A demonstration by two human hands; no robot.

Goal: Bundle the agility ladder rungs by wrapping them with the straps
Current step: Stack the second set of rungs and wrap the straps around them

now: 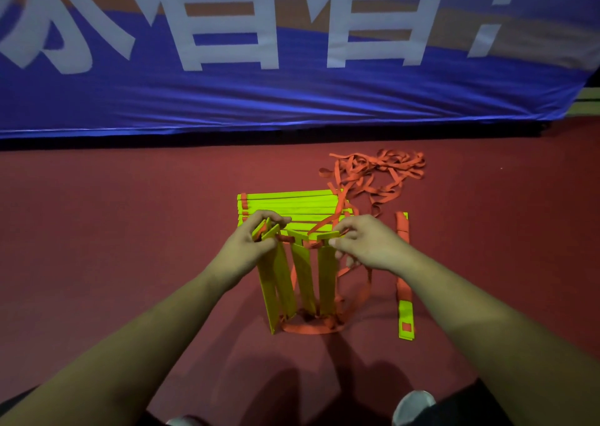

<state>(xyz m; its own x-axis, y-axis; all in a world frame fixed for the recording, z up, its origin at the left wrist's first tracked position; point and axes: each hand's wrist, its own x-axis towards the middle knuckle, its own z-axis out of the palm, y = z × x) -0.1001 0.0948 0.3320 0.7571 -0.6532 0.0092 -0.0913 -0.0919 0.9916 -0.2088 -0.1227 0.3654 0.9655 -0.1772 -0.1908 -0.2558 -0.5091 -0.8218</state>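
Both your hands hold the tops of the upright rungs (326, 279) standing on the red floor (130, 230).
Your left hand (256, 247) curls round the two leftmost tops; your right hand (367, 243) pinches the rightmost top, where an orange strap crosses. Just beyond your hands lies a flat stack of rungs (292, 203); farther past your right hand, loose straps (373, 165) lie tangled. Right of that hand a lone rung (406, 315) lies flat. A strap loop (311, 330) circles the upright rungs' feet. A blue banner (292, 101) hangs behind.
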